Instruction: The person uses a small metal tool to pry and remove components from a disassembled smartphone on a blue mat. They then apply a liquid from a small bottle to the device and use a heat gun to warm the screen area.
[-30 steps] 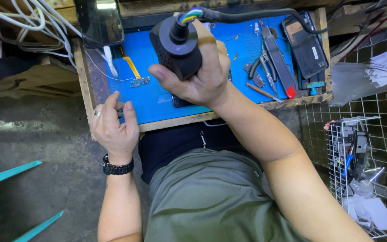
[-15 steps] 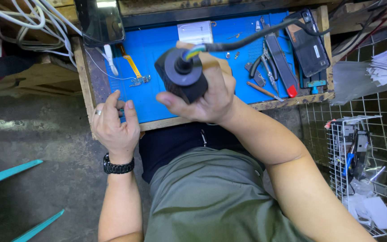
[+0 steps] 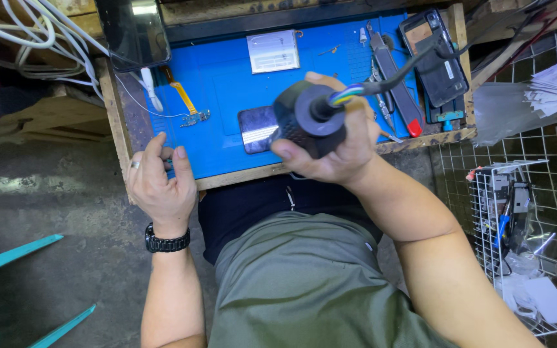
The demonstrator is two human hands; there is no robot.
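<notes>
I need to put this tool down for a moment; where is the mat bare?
Bare blue mat lies between the orange flex cable, the silver plate and the dark phone. The right end, around the tweezers, is crowded.

The mat (image 3: 227,84) lies on the counter (image 3: 114,109). A plate (image 3: 273,51) sits at its far edge, a flex cable (image 3: 185,101) to the left, a phone (image 3: 257,129) near the middle under the handpiece (image 3: 307,119), tools (image 3: 391,77) to the right. The left hand (image 3: 159,187) rests on the near-left edge.
</notes>
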